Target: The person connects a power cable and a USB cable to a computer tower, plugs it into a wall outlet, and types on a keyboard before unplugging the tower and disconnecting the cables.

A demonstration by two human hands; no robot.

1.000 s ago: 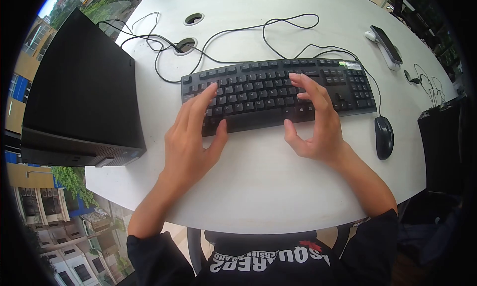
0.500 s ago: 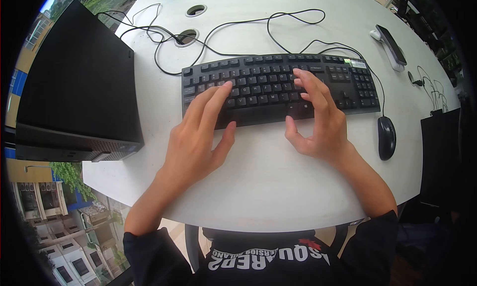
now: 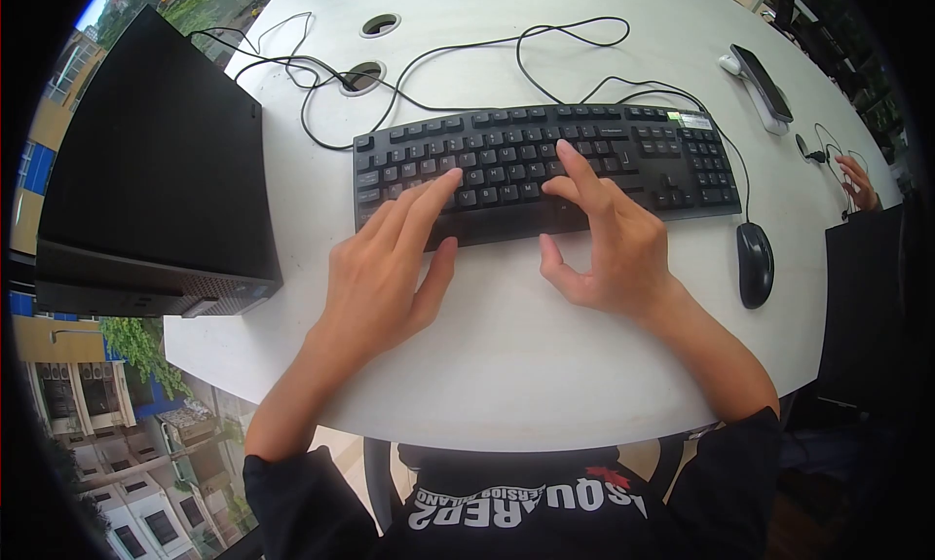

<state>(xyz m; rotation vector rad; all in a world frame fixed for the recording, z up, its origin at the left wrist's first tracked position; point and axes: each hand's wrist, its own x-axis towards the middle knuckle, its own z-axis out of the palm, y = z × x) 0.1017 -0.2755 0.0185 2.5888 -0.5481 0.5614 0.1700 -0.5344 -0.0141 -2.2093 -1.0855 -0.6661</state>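
A black keyboard [image 3: 506,214] lies across the white table in front of me, its cable running off the back edge. Over its left part is my left hand [image 3: 390,248], fingers stretched forward, the index fingertip near the G key and the thumb held out at the front edge. My right hand [image 3: 618,248] hovers over the right half, index finger extended toward the letter keys and the other fingers partly bent. Its thumb points at the keyboard's front edge. Neither hand grasps anything. To the right of the keyboard rests a black mouse [image 3: 755,266].
At the left stands a black computer tower [image 3: 156,170]. Loose black cables [image 3: 458,46] loop behind the keyboard near two round table holes. A phone [image 3: 762,83] leans on a white stand [image 3: 769,117] at the back right. Another person's hand [image 3: 859,182] shows at the right edge, above a black panel [image 3: 862,307].
My right hand has shifted left and slightly down over the keys, its index finger now straighter. My left hand has barely moved. Another person's hand has appeared at the right edge.
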